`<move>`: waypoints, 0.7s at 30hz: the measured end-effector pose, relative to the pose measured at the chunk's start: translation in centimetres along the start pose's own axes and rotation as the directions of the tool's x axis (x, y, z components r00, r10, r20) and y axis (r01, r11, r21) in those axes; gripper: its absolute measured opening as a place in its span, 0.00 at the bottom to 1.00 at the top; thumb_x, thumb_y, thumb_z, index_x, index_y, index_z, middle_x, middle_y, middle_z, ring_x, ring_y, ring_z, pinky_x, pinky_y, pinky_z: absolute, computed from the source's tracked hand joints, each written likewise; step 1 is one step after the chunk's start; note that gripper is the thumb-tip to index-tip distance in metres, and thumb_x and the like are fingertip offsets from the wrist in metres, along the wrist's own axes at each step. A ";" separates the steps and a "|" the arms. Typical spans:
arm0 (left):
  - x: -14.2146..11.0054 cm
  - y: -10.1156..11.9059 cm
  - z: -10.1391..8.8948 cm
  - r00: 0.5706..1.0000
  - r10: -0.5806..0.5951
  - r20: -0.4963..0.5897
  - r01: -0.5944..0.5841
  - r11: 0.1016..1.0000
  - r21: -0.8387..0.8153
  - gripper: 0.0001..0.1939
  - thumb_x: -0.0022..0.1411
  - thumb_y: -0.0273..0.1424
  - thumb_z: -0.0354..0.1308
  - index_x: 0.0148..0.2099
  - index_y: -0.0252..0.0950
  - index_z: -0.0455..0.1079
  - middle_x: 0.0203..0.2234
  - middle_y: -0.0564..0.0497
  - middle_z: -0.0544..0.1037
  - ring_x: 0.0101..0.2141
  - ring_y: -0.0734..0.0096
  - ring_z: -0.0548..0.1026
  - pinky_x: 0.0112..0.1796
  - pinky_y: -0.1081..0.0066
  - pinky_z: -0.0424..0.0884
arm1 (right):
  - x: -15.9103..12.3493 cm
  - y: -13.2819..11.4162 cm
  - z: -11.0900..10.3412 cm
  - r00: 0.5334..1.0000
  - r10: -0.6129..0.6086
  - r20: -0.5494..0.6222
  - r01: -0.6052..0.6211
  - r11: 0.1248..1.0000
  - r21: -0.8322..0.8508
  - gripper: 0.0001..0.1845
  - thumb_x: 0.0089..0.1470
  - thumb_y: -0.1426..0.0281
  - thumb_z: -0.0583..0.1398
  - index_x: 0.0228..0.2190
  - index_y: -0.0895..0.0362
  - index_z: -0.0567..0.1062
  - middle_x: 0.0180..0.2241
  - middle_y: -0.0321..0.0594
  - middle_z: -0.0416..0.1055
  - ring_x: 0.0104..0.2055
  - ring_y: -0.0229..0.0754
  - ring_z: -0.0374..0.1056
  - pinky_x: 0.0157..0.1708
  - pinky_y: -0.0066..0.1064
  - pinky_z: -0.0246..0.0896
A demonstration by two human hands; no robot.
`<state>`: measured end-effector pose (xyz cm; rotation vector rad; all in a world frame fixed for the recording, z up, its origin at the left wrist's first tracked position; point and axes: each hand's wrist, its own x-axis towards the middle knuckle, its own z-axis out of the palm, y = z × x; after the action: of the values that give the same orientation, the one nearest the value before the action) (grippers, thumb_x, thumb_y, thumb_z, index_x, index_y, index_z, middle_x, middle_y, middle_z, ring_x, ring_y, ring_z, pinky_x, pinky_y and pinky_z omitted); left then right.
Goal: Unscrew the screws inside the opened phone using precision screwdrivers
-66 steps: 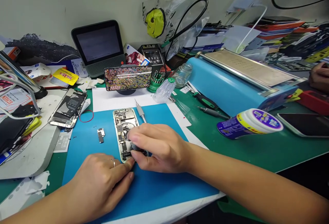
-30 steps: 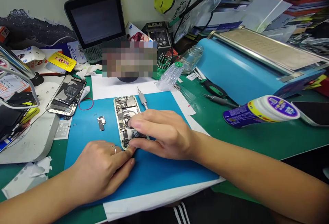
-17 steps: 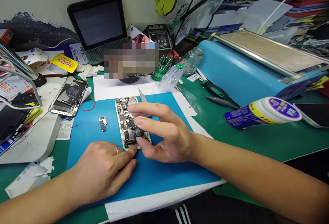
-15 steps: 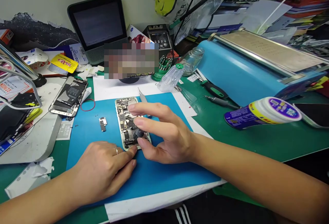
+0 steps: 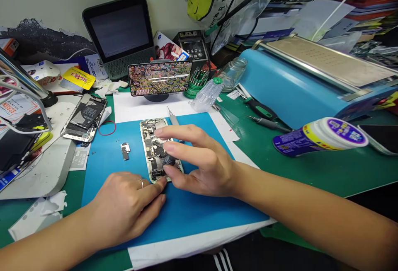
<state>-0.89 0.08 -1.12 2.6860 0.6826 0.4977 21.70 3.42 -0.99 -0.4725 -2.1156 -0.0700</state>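
Observation:
An opened phone (image 5: 149, 142) with its inner parts bare lies on a blue mat (image 5: 199, 217), in the middle of the view. My left hand (image 5: 124, 204) has its fingers curled, and its index fingertip presses on the phone's lower edge. Over the phone's lower right part, my right hand (image 5: 202, 163) pinches a dark grey screwdriver (image 5: 169, 160) between thumb and middle finger. Its index finger is lifted off the handle, and the driver's tip is hidden. A small metal-and-black phone part (image 5: 124, 151) and tiny screws (image 5: 93, 153) lie on the mat, left of the phone.
A second screwdriver (image 5: 173, 118) lies just beyond the phone. Behind stand a phone on a stand (image 5: 160, 78), a bit holder (image 5: 195, 84) and a glass jar (image 5: 233, 72). A purple-white tub (image 5: 317, 136) and a blue machine (image 5: 289, 84) are right; another opened phone (image 5: 85, 117) is left.
The view has tilted downward since the first frame. My right index finger has lifted and spread away from the screwdriver handle. My left hand keeps its place at the phone's edge.

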 end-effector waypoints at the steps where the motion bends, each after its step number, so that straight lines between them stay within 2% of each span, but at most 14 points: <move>1: 0.1 0.0 0.0 1.000 0.002 -0.008 -0.002 1.000 0.007 0.12 0.76 0.28 0.48 0.44 0.35 0.73 0.23 0.53 0.75 0.21 0.67 0.72 0.24 0.66 0.62 | 0.0 0.0 0.0 1.000 0.003 0.000 -0.003 1.000 0.009 0.24 0.56 0.79 0.60 0.54 0.60 0.63 0.52 0.58 0.72 0.57 0.49 0.72 0.49 0.43 0.76; 5: 0.2 0.1 -0.1 1.000 0.001 -0.021 -0.001 1.000 0.008 0.13 0.76 0.28 0.47 0.43 0.35 0.74 0.22 0.53 0.74 0.21 0.69 0.71 0.23 0.67 0.62 | -0.1 0.0 0.0 1.000 0.010 0.011 -0.010 1.000 0.029 0.25 0.58 0.75 0.61 0.55 0.59 0.62 0.52 0.56 0.73 0.56 0.50 0.72 0.54 0.50 0.73; 8: 0.2 0.2 -0.1 1.000 0.000 -0.016 0.000 1.000 0.001 0.13 0.76 0.27 0.48 0.43 0.34 0.74 0.23 0.52 0.75 0.21 0.68 0.72 0.24 0.67 0.63 | -0.1 -0.1 0.0 1.000 0.019 0.008 -0.019 1.000 0.021 0.24 0.58 0.75 0.62 0.54 0.57 0.63 0.52 0.55 0.73 0.55 0.49 0.72 0.55 0.49 0.73; 12: 0.1 0.2 -0.2 0.999 0.012 -0.030 -0.012 1.000 0.006 0.13 0.76 0.27 0.48 0.41 0.34 0.73 0.21 0.53 0.73 0.20 0.68 0.70 0.23 0.65 0.60 | 0.0 -0.1 0.1 1.000 0.023 -0.011 -0.023 1.000 0.016 0.21 0.58 0.78 0.58 0.53 0.57 0.64 0.51 0.53 0.73 0.54 0.48 0.73 0.52 0.48 0.75; 17: 0.1 0.0 0.0 1.000 -0.004 0.003 0.004 1.000 -0.012 0.11 0.76 0.27 0.48 0.47 0.33 0.73 0.25 0.52 0.76 0.22 0.66 0.73 0.25 0.65 0.62 | 0.1 -0.1 0.1 1.000 0.002 -0.007 -0.002 1.000 0.003 0.18 0.61 0.72 0.62 0.50 0.60 0.65 0.50 0.55 0.74 0.53 0.48 0.73 0.53 0.48 0.75; 21: 0.1 0.0 0.0 1.000 0.003 -0.015 -0.003 1.000 -0.003 0.11 0.76 0.27 0.49 0.44 0.34 0.73 0.23 0.53 0.74 0.22 0.66 0.71 0.24 0.64 0.60 | 0.1 -0.1 0.1 1.000 0.000 -0.013 0.000 1.000 -0.011 0.18 0.59 0.78 0.60 0.50 0.59 0.65 0.50 0.54 0.74 0.53 0.47 0.73 0.52 0.46 0.76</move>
<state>-0.79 0.12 -1.10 2.6839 0.6809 0.5195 21.52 3.39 -0.91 -0.4774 -2.1038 -0.0847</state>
